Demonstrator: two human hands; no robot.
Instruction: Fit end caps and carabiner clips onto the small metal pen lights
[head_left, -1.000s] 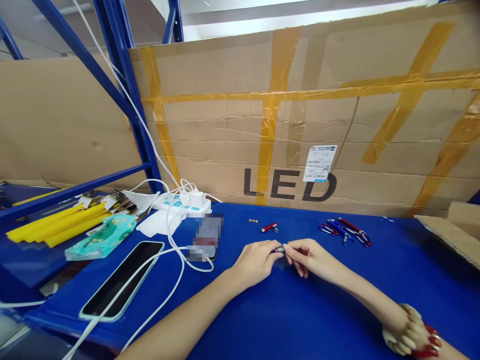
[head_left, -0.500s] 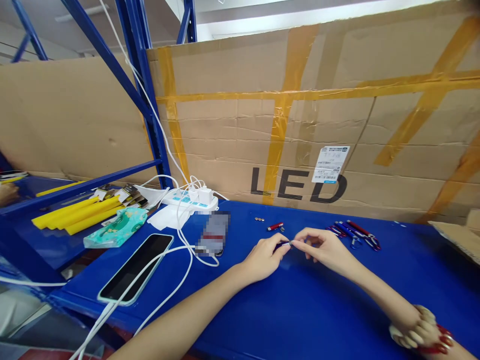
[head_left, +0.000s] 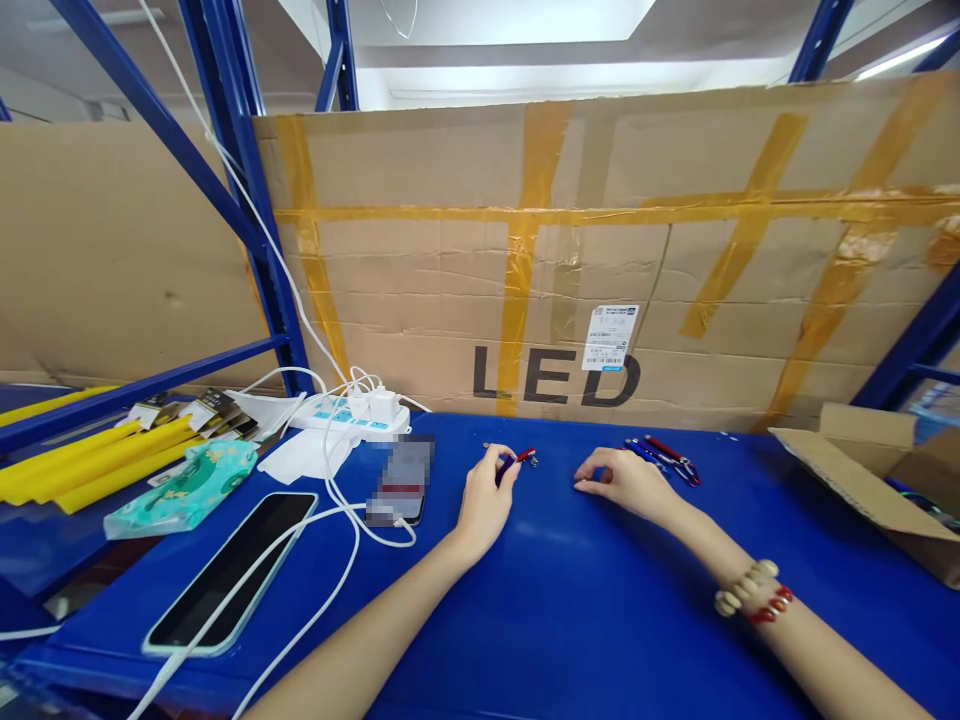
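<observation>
My left hand [head_left: 486, 497] rests low over the blue table, its fingers closed around a small dark blue metal tube [head_left: 505, 469]. Just beyond those fingertips lies a small red tube [head_left: 526, 455] with a metal clip at its end. My right hand [head_left: 626, 482] is apart from the left, thumb and forefinger pinched close to the tabletop; whatever may be between them is too small to make out. Behind the right hand are several blue and red tubes [head_left: 660, 456] with carabiner clips, partly hidden by it.
White cables run from a power strip [head_left: 360, 415] past a phone with a blurred screen [head_left: 403, 480] and a larger black phone [head_left: 236, 570]. A teal packet [head_left: 184, 485] and yellow tubes [head_left: 127, 455] lie left. An open cardboard box [head_left: 862, 490] stands right; taped cardboard [head_left: 435, 280] walls the back.
My hands, together at the dark blue tube before, have moved apart. The left keeps the tube beside the red one; the right has drawn away. The view has turned to the right.
</observation>
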